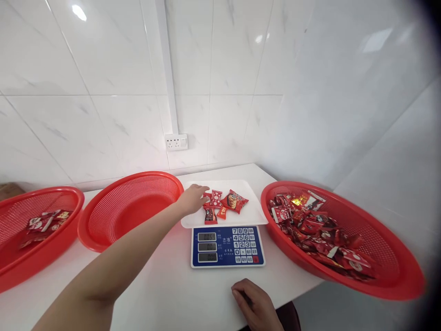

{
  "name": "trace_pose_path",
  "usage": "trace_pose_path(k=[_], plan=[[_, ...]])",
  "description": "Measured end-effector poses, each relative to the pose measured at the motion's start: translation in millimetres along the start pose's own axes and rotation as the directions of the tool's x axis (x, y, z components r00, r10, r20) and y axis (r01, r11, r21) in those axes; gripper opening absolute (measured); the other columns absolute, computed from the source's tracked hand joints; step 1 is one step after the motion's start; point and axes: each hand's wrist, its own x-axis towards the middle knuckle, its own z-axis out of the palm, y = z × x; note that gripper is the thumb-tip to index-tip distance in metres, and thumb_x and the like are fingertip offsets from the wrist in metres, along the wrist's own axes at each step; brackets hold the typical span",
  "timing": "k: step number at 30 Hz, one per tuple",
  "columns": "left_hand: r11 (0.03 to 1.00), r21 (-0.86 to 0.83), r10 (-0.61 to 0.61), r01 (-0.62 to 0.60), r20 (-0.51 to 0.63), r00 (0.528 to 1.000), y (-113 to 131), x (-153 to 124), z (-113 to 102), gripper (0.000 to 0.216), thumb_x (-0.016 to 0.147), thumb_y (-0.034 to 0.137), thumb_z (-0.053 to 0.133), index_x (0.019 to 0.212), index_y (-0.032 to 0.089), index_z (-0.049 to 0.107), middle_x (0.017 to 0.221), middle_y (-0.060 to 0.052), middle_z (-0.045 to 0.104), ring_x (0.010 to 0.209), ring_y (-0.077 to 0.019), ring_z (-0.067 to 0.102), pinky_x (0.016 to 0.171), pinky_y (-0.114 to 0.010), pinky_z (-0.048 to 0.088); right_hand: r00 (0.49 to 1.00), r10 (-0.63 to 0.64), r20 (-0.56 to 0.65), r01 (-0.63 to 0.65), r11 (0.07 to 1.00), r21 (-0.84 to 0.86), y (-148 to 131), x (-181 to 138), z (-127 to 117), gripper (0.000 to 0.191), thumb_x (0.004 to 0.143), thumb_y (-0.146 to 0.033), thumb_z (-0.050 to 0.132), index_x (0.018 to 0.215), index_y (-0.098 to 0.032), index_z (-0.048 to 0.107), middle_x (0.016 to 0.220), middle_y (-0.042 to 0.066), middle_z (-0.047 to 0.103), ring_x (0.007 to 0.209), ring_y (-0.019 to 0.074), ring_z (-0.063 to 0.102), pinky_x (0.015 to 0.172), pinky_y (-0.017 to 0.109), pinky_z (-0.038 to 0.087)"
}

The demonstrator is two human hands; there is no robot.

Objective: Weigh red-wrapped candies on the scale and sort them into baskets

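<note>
1: Three red mesh plastic baskets [138, 202] in a row on the white desk [172, 294], head view. Contents?

2: Left-end basket [74, 216]: a few red-and-white packets [43, 223] on its floor. Right-end basket [379, 239]: a deep heap of red packets [310, 225], with one gold wrapper [298, 201] near the far side. The middle basket sits just left of the scale.

1: The scale?

2: Blue-faced electronic scale [227, 246] between the middle and right-end baskets. Its keypad and three small readouts face the person; the digits are too small to read. The white scale tray [251, 216] on top carries a small cluster of red snack packets [223, 204]. They touch or overlap, left of the tray's centre.

1: Left hand?

2: Left hand [195, 198] at the end of an arm stretched long across the desk, passing in front of the middle basket. It is palm down over the tray's left edge, fingers extended and close together, tips on the leftmost packets of the cluster. Cannot tell whether they nip one.

1: Right hand?

2: Right hand [257, 305] rests at the desk's near edge, in front of the scale and well apart from the tray. Fingers curled in together, knuckles up, nothing seen in it.

1: Background?

2: White marble-look tiled wall [103, 115], with a white wall socket [176, 142] above the tray.
</note>
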Motion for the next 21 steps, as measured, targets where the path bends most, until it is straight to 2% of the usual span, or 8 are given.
trace_pose_path(k=[4, 9, 11, 13, 17, 19, 21], plan=[[0.999, -0.038, 0.007, -0.006, 0.032, 0.999, 8.1, 16.1, 14.5, 0.031, 0.086, 0.032, 0.054, 0.112, 0.016, 0.054, 0.113, -0.008, 0.058, 0.103, -0.0230, 0.055, 0.085, -0.045, 0.046, 0.999, -0.031, -0.017, 0.031, 0.999, -0.027, 1.9, -1.4, 0.2, 0.023, 0.090, -0.030, 0.040, 0.081, -0.019, 0.058, 0.074, 0.003, 0.063, 0.067, 0.0138, 0.059, 0.062, 0.024, 0.046], [0.995, -0.100, -0.015, 0.016, 0.005, 1.000, 7.6, 11.7, 18.4, 0.034, 0.080, 0.014, 0.056, 0.113, 0.019, 0.052, 0.113, -0.007, 0.054, 0.082, -0.0144, 0.061, 0.070, -0.028, 0.052, 0.999, -0.035, -0.016, 0.035, 0.999, -0.031, 1.9, -1.7, -0.2, 0.022, 0.090, -0.030, 0.040, 0.081, -0.020, 0.058, 0.074, 0.003, 0.063, 0.067, 0.0139, 0.058, 0.062, 0.024, 0.046], [0.993, -0.114, -0.018, 0.015, -0.027, 0.999, 5.3, 6.3, 8.7, 0.039, 0.075, 0.007, 0.053, 0.111, 0.022, 0.054, 0.114, -0.005, 0.053, 0.083, -0.0126, 0.062, 0.070, -0.023, 0.052, 0.999, -0.033, -0.008, 0.033, 0.999, -0.030, 2.4, -1.8, -0.2, 0.022, 0.090, -0.030, 0.040, 0.082, -0.020, 0.058, 0.075, 0.003, 0.063, 0.068, 0.0142, 0.058, 0.062, 0.025, 0.046], [0.994, -0.107, -0.034, 0.027, -0.072, 0.997, -2.1, -0.8, -9.1, 0.039, 0.075, 0.005, 0.047, 0.109, 0.023, 0.055, 0.112, -0.004, 0.054, 0.085, -0.0136, 0.061, 0.072, -0.023, 0.052, 1.000, -0.031, 0.001, 0.031, 0.999, -0.027, 3.2, -2.0, 0.0, 0.022, 0.090, -0.029, 0.040, 0.081, -0.020, 0.058, 0.074, 0.003, 0.063, 0.068, 0.0141, 0.058, 0.061, 0.024, 0.045], [0.995, -0.038, -0.097, 0.092, -0.155, 0.983, -26.5, -21.3, -49.3, 0.040, 0.077, 0.005, 0.036, 0.108, 0.017, 0.057, 0.108, -0.009, 0.058, 0.096, -0.0228, 0.057, 0.080, -0.036, 0.050, 0.999, -0.045, 0.005, 0.045, 0.999, -0.021, 3.4, -1.8, -0.2, 0.021, 0.090, -0.028, 0.040, 0.081, -0.020, 0.057, 0.074, 0.003, 0.062, 0.067, 0.0141, 0.058, 0.061, 0.024, 0.045], [0.997, 0.000, -0.072, 0.073, -0.150, 0.986, -31.4, -32.5, -57.5, 0.037, 0.077, 0.007, 0.037, 0.105, 0.016, 0.060, 0.108, -0.011, 0.060, 0.105, -0.0272, 0.052, 0.087, -0.043, 0.045, 0.999, -0.052, 0.006, 0.052, 0.998, -0.023, 2.4, -1.1, -0.6, 0.021, 0.090, -0.028, 0.040, 0.082, -0.020, 0.058, 0.075, 0.003, 0.063, 0.068, 0.0144, 0.059, 0.061, 0.025, 0.046], [0.999, 0.020, 0.028, -0.026, -0.092, 0.995, -25.1, -41.1, -52.8, 0.034, 0.078, 0.008, 0.040, 0.101, 0.018, 0.063, 0.108, -0.008, 0.063, 0.109, -0.0259, 0.050, 0.094, -0.042, 0.041, 0.998, -0.057, 0.006, 0.057, 0.998, -0.024, 1.0, -0.1, -1.2, 0.021, 0.090, -0.028, 0.040, 0.082, -0.020, 0.058, 0.075, 0.004, 0.063, 0.068, 0.0145, 0.059, 0.061, 0.025, 0.046]])
